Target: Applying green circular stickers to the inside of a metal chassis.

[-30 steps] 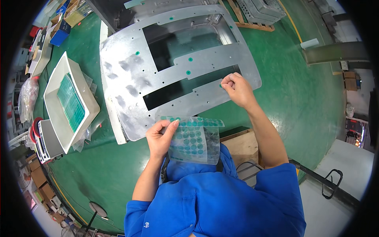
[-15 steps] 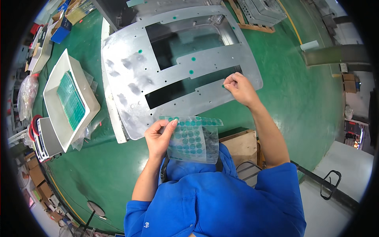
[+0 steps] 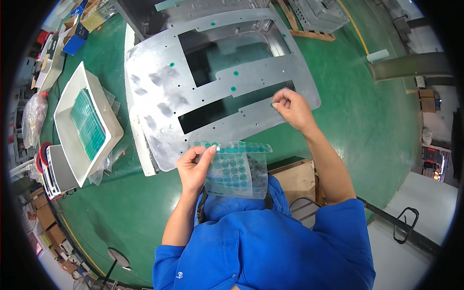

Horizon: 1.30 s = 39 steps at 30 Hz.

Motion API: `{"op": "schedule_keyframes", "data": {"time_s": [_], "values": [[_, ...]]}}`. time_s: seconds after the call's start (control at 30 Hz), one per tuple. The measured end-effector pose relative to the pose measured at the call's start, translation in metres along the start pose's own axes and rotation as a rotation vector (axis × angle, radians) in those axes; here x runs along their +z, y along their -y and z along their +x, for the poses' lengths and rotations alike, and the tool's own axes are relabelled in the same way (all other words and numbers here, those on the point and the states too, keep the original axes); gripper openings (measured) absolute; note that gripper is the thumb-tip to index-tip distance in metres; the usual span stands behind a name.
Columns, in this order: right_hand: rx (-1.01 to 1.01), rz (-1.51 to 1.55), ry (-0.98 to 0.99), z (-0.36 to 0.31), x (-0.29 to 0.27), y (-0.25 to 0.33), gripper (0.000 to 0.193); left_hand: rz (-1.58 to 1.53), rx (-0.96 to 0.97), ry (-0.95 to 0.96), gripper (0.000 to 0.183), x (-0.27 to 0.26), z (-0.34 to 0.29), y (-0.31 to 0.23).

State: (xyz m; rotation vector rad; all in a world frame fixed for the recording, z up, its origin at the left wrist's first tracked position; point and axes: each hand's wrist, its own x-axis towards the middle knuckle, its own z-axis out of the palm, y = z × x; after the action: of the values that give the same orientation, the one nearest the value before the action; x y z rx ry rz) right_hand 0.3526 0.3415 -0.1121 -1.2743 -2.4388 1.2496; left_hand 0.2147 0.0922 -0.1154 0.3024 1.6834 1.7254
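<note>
Pinching right hand (image 3: 293, 109) at panel (image 3: 215, 92)

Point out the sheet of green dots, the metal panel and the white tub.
Sheet of green dots (image 3: 234, 170): head view, on a dot near its middle.
Metal panel (image 3: 213, 92): head view, on the strip between its two large openings.
White tub (image 3: 112, 126): head view, on its right-hand wall.

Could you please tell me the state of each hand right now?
Left hand: closed, holding the dotted sheet.
Right hand: closed at a green dot; whether gripping it is unclear.
</note>
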Motion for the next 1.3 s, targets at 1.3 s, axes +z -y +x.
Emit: {"op": "schedule_keyframes", "data": {"time_s": [1.3], "values": [[-0.788,0.486,-0.217,0.112,-0.186,0.177,0.036,0.082,0.663,-0.429,0.013,-0.082,0.119,-0.191]]}}
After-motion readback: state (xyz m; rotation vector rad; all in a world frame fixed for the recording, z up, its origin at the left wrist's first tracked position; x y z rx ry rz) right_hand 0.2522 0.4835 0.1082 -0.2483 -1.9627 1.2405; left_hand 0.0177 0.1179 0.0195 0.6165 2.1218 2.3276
